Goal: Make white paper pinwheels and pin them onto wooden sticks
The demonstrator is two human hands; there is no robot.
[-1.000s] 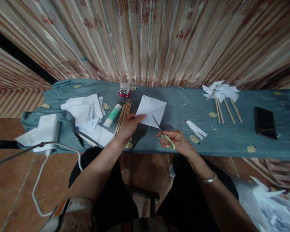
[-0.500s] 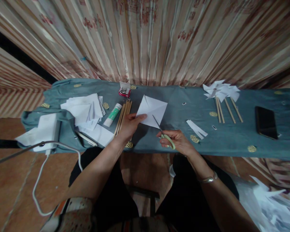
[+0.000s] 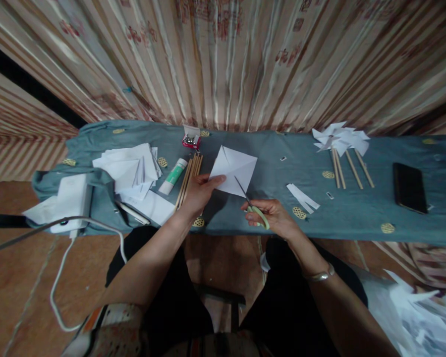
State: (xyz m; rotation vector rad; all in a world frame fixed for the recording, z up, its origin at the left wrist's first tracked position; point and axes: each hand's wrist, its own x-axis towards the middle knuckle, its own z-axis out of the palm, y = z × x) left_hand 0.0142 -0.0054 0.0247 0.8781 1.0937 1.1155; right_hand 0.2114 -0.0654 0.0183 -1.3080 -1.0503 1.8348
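Note:
My left hand [image 3: 197, 192] pinches the near left corner of a white square of paper [image 3: 235, 167] held just over the blue cloth-covered table [image 3: 267, 210]. My right hand [image 3: 273, 216] is closed round the green handles of a pair of scissors [image 3: 250, 204]. The blades point up and left into the paper's near edge. A bundle of wooden sticks [image 3: 188, 179] lies just left of my left hand.
A glue stick [image 3: 173, 177], a red box of pins [image 3: 191, 142] and a heap of white paper [image 3: 128, 166] lie at the left. Paper strips [image 3: 302, 197], finished paper pinwheels on sticks [image 3: 342, 144] and a black phone [image 3: 409, 188] lie at the right. A white cable [image 3: 65, 263] hangs lower left.
Both hands hold their places on the paper and scissors. The view has shifted very slightly; nothing else has moved.

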